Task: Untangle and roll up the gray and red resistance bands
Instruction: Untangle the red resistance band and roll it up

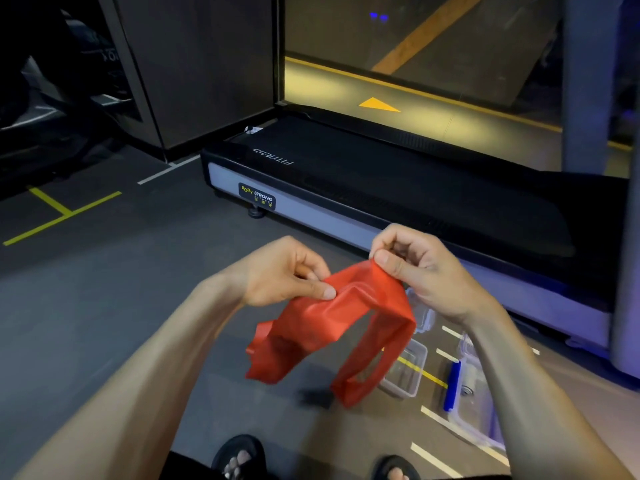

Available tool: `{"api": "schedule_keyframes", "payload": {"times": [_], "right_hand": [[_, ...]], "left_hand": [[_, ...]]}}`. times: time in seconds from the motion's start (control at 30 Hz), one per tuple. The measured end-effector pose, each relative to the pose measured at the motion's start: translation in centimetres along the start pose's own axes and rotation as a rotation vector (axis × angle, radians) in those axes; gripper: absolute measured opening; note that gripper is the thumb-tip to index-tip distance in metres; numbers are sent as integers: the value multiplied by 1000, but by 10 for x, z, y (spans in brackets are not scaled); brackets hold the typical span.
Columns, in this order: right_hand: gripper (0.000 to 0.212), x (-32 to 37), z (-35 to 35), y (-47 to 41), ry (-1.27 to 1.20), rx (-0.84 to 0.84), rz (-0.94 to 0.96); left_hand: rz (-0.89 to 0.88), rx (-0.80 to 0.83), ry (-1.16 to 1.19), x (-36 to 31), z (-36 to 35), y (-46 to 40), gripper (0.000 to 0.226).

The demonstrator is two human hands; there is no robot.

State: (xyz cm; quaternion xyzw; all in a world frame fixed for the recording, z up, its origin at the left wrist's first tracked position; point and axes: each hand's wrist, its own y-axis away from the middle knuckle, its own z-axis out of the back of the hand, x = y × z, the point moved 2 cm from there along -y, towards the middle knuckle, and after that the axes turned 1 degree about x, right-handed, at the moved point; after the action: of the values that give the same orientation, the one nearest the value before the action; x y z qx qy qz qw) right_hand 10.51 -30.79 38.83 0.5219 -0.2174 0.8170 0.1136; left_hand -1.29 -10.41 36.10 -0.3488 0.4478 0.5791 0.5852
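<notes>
A red resistance band [332,327] hangs in the air in front of me, crumpled and folded, with two loops drooping toward the floor. My left hand [287,271] pinches its upper left edge between thumb and fingers. My right hand [412,268] pinches the upper right corner, thumb on top. A small dark grey object [317,398] lies on the floor under the band; I cannot tell whether it is the gray band.
A black treadmill [398,188] lies across the floor just beyond my hands. Clear plastic boxes [405,372] and a bin with a blue handle [452,386] sit on the floor at the lower right. My sandalled feet [239,459] show at the bottom.
</notes>
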Motion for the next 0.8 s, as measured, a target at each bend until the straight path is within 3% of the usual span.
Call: {"api": "schedule_keyframes", "payload": {"times": [0.1,0.23,0.57,0.7,0.8], "right_hand": [[11,-1,3,2,-9,-17,-12],[14,-4,7,4,-10,-18,-28],[9,-15,2,4,111,-33,-47],[8,-11,-1,2,155,-46,-23],[8,-6,-5,0,67,-25,-12]], "left_hand": [[-41,-11,8,0,1,0,30],[-65,-23,-12,0,3,0,4],[-13,142,-75,-12,10,4,7],[43,302,74,-8,7,6,7],[58,408,36,-3,7,7,17]]}}
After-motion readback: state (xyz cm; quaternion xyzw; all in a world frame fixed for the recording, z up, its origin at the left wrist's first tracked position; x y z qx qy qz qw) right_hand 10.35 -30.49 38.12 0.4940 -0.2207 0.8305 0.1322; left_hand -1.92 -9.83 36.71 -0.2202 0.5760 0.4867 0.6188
